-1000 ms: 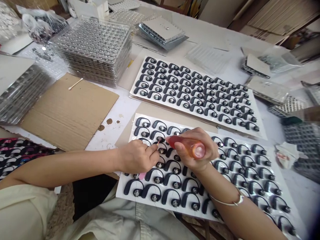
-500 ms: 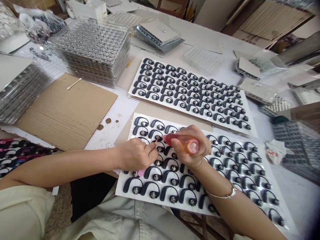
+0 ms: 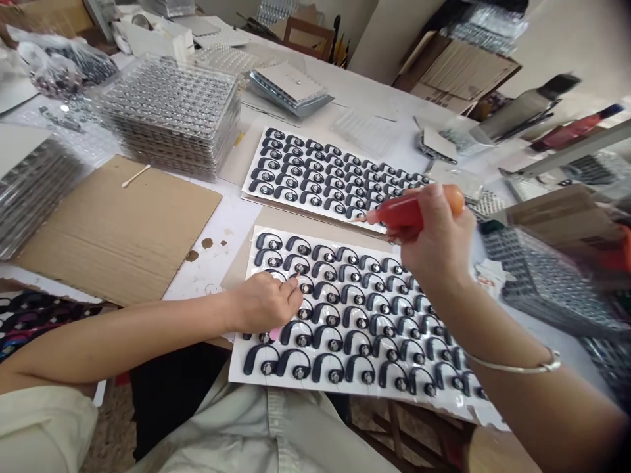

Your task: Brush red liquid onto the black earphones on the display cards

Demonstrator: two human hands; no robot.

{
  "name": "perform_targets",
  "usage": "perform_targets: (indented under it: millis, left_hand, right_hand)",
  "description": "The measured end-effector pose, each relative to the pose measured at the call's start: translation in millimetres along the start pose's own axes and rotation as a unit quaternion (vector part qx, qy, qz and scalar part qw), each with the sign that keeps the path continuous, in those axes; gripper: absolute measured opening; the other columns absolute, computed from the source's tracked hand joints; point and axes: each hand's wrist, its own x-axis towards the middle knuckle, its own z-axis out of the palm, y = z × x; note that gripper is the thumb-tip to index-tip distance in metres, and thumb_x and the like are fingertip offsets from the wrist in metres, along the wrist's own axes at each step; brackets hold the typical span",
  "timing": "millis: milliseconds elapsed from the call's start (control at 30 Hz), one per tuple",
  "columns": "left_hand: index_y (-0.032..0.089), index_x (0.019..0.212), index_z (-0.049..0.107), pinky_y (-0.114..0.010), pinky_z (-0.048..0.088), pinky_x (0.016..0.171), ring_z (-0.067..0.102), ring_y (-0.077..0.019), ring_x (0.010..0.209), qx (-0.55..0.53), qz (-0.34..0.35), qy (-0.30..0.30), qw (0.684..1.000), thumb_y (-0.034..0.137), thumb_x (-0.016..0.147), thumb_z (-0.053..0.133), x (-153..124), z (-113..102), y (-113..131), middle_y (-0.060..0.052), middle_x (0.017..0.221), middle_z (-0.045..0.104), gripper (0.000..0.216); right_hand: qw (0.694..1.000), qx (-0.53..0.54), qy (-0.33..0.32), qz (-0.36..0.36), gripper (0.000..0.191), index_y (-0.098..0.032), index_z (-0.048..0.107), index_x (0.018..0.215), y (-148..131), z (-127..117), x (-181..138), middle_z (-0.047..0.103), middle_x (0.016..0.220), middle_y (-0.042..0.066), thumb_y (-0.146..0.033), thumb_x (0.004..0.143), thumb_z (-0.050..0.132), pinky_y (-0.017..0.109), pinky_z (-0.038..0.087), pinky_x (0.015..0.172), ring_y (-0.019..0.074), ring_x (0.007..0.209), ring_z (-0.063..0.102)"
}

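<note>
My right hand (image 3: 438, 243) is wrapped round a red-orange squeeze bottle (image 3: 401, 211), raised above the far part of the near card, its thin nozzle pointing left. My left hand (image 3: 271, 303) rests closed on the left side of the near white card (image 3: 240, 368). A thin pink stick (image 3: 275, 334) is pinched in it; a pink end shows below the fist and a small tip pokes out at the fingertips. Rows of black curved pieces with round silvery studs (image 3: 331, 341) cover the card. The tip is close to one stud (image 3: 300, 268).
A second card of black pieces (image 3: 290, 169) lies behind. Brown cardboard (image 3: 123, 230) with a cotton swab (image 3: 136, 175) is at left, near stacked clear trays (image 3: 167, 105). More trays (image 3: 557, 282) and a crumpled white paper (image 3: 493, 276) lie at right.
My right hand has lifted the squeeze bottle away from the studs beside my left hand, up and to the right. My left hand stays in about the same place. The view has turned rightward.
</note>
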Motion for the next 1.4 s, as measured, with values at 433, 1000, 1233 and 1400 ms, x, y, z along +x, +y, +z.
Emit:
perform_targets:
  millis: [433,1000,1233,1400]
  left_hand:
    - [0.007,0.083,0.061,-0.028,0.048,0.037,0.063,-0.0167,0.049,0.0,-0.004,0.003,1.0,0.008,0.087,0.042,2,-2,-1,-0.017,0.086,0.072,0.019]
    - [0.008,0.082,0.062,-0.025,0.046,0.037,0.063,-0.0149,0.05,-0.001,-0.008,0.016,1.0,0.005,0.085,0.044,3,-3,-2,-0.015,0.088,0.073,0.019]
    - [0.008,0.083,0.063,-0.025,0.047,0.038,0.063,-0.0145,0.05,-0.001,-0.006,-0.003,1.0,0.006,0.085,0.045,1,-2,-2,-0.016,0.09,0.073,0.018]
    - [0.008,0.084,0.063,-0.026,0.047,0.038,0.063,-0.0149,0.05,-0.004,-0.006,-0.005,1.0,0.006,0.084,0.045,0,-2,-2,-0.016,0.091,0.073,0.018]
  right_hand:
    - [0.892,-0.23,-0.038,-0.388,0.041,-0.019,0.063,0.109,47,14,-105,0.065,0.084,0.006,-0.023,0.07,0.073,0.032,0.054,0.053,0.0173,0.069,0.06]
    - [0.892,-0.254,-0.064,-0.368,0.034,-0.018,0.062,0.105,45,19,-104,0.064,0.082,0.006,-0.025,0.073,0.072,0.029,0.053,0.053,0.016,0.067,0.061]
    - [0.89,-0.263,-0.062,-0.366,0.034,-0.021,0.062,0.105,45,19,-104,0.064,0.082,0.005,-0.027,0.073,0.072,0.03,0.053,0.051,0.0163,0.065,0.06]
    - [0.895,-0.25,-0.063,-0.363,0.036,-0.02,0.062,0.106,47,18,-104,0.064,0.082,0.005,-0.022,0.071,0.073,0.03,0.053,0.053,0.0162,0.067,0.061]
